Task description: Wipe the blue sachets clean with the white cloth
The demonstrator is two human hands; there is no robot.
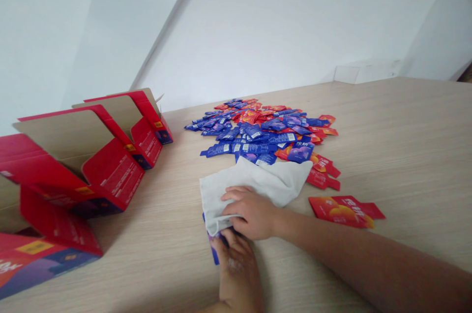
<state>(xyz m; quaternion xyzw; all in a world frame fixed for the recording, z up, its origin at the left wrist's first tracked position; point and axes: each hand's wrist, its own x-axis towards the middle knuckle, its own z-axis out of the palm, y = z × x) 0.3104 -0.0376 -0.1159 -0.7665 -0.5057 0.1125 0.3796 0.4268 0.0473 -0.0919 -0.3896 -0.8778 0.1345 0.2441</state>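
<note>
A white cloth point(254, 185) lies spread on the table, its upper edge beside the pile of pouches. My right hand point(254, 212) rests on it from the right, fingers bent and pressing into the fabric. Just below, my left hand point(238, 264) holds a blue pouch point(215, 254) against the tabletop. Most of that pouch is hidden under the cloth and my fingers; only its left edge shows. To the right, by my right forearm, a single red-orange pouch point(342, 210) lies flat with its narrow neck pointing right.
A heap of blue and red pouches point(258, 131) spreads across the middle of the wooden table point(162, 234). Several red cartons point(114, 170) with raised flaps stand along the left. A white wall point(276, 22) rises behind, with a clear plastic box point(365, 72) at the back right.
</note>
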